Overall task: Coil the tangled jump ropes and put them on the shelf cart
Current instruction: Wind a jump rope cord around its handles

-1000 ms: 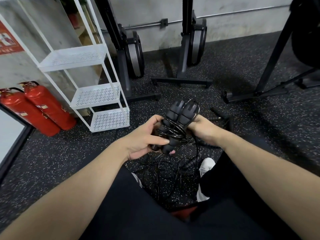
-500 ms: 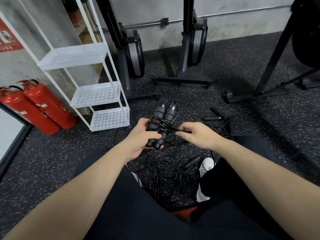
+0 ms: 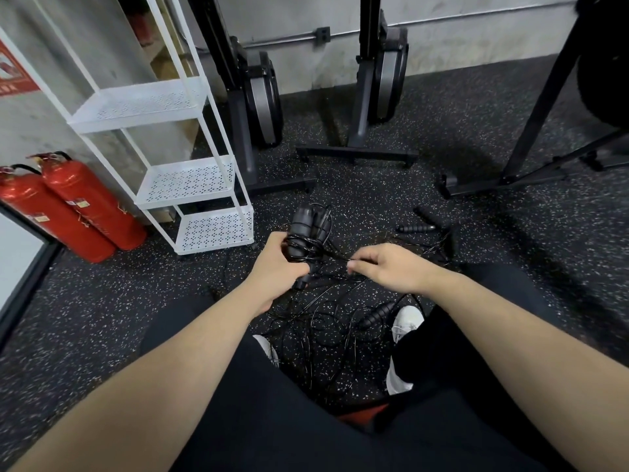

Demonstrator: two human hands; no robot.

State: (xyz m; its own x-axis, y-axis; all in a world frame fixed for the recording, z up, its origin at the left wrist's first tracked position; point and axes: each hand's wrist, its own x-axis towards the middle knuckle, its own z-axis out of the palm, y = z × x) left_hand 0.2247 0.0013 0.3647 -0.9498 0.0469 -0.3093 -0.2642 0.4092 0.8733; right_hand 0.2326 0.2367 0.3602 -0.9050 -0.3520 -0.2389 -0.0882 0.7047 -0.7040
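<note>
Above floor, coiled rope (image 3: 308, 236) in left hand (image 3: 272, 270)

The shelf cart (image 3: 190, 185) is placed left of the hands, with two fire extinguishers (image 3: 78, 212) further left. Tangled jump ropes (image 3: 326, 321) are spread between the shoes (image 3: 405, 321).

Two fire extinguishers (image 3: 73, 207), one shelf cart (image 3: 190, 178) (three shelves), two hands (image 3: 275, 270), two upright rowing machines (image 3: 262, 97), five rope handles (image 3: 417, 228) were visible.
</note>
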